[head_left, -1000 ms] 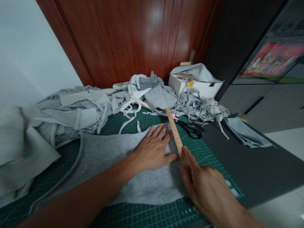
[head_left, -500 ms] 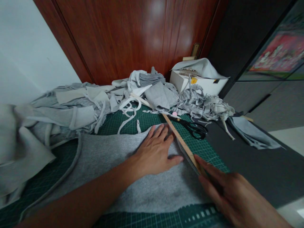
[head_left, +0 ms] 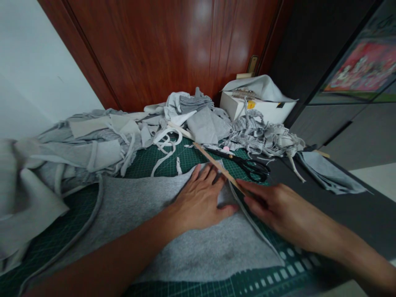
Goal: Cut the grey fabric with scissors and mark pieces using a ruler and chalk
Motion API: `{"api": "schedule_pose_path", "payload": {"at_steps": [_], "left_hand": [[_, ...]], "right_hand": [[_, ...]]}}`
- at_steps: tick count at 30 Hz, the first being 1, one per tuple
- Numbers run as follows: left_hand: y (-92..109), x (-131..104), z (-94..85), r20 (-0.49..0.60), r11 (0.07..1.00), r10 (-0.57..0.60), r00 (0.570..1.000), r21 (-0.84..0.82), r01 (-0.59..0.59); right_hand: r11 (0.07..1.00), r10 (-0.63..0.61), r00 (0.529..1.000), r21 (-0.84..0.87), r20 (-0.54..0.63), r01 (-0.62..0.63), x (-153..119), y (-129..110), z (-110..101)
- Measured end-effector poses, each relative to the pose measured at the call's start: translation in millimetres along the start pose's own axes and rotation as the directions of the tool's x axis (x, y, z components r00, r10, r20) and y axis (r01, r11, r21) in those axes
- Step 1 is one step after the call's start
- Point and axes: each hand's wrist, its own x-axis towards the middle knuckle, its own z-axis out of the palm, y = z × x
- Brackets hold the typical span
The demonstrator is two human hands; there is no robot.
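Note:
Grey fabric [head_left: 133, 206] lies spread over a green cutting mat [head_left: 148, 159]. Pressed flat on its upper right part is my left hand [head_left: 202, 198], fingers apart and nothing held. My right hand [head_left: 266, 202] grips a thin wooden strip [head_left: 213, 163], which slants up and left past my left fingertips, across the fabric's top right corner. Black-handled scissors [head_left: 252, 167] lie on the mat just beyond my right hand. The fabric's right edge looks slightly raised. The strip's lower end is hidden in my right hand.
Grey and white fabric scraps [head_left: 105, 152] are heaped at the left and back. A white box [head_left: 260, 109] stands by the wooden door [head_left: 154, 45], with tangled fabric strips [head_left: 269, 138] before it. Folded grey cloth [head_left: 331, 173] lies at the right.
My right hand has moved up and left with the wooden strip, uncovering the fabric's lower right corner. My left hand stays in nearly the same place.

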Motion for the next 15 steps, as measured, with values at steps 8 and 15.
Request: {"api": "schedule_pose_path", "payload": {"at_steps": [8, 15], "left_hand": [[-2.5, -4.5, 2.9, -0.005, 1.000, -0.009, 1.000, 0.016, 0.009], [-2.8, -5.2, 3.7, 0.008, 1.000, -0.017, 1.000, -0.008, 0.017]], "right_hand": [[0.999, -0.025, 0.999, 0.042, -0.040, 0.027, 79.0, 27.1, -15.1], [0.972, 0.174, 0.981, 0.174, -0.081, -0.158, 105.5, 59.8, -22.9]]}}
